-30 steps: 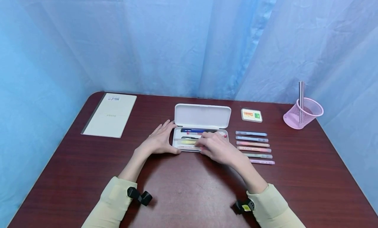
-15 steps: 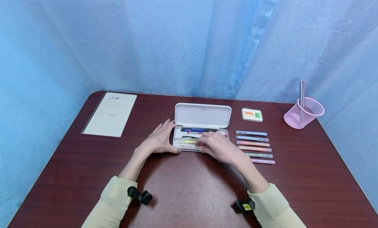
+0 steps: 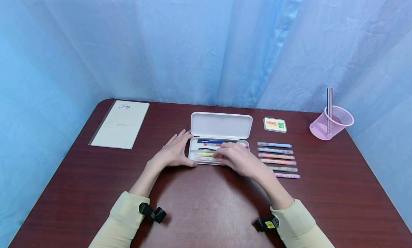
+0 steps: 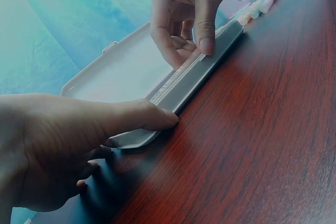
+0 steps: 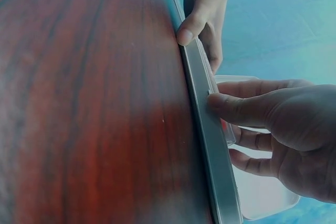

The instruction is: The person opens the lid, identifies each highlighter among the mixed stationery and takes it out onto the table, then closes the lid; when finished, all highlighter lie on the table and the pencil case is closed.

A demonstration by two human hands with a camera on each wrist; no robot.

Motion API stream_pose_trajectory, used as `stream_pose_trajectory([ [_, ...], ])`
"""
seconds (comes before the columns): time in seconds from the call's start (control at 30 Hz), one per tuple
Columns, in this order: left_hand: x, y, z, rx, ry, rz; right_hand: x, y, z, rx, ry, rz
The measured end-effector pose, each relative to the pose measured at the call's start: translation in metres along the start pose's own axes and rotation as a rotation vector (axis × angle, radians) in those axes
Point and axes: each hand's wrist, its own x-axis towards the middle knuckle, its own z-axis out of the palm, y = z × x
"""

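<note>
An open white pencil case (image 3: 221,125) lies on the table with its lid tipped back. My left hand (image 3: 173,150) holds its left end, thumb on the front wall and fingers spread towards the back corner. Inside the front part, my right hand (image 3: 237,158) pinches a pale, slim highlighter (image 3: 204,159) between thumb and fingers; the hand hides its right end. A yellow pen (image 3: 202,154) lies just behind it. Farther back in the case are a blue pen (image 3: 209,141) and a red pen (image 3: 208,145). In the left wrist view, printed marks show along the highlighter (image 4: 170,83).
Several pastel highlighters (image 3: 275,151) lie in a row right of the case. Behind them is a small flat clear box (image 3: 275,125). A pink mesh cup (image 3: 331,123) holding striped sticks leans at the far right. A cream notebook (image 3: 119,124) lies at the left.
My right hand has shifted very slightly to the right within the case. The left hand and the case stay in place.
</note>
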Motion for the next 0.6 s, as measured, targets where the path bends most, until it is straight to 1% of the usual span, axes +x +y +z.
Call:
stream_pose_trajectory([
  [0.27, -0.001, 0.001, -0.001, 0.004, -0.003, -0.005, 0.001, -0.002, -0.003, 0.008, 0.009, 0.006],
  [0.4, -0.001, 0.001, -0.002, 0.004, -0.003, -0.007, 0.0, -0.002, -0.006, -0.006, 0.01, 0.013],
  [0.5, -0.001, 0.001, -0.002, 0.003, -0.003, -0.007, -0.004, 0.0, -0.011, -0.008, 0.02, 0.021],
  [0.6, -0.001, 0.002, -0.002, 0.002, -0.006, -0.006, -0.013, 0.006, -0.017, -0.006, 0.031, 0.031],
])
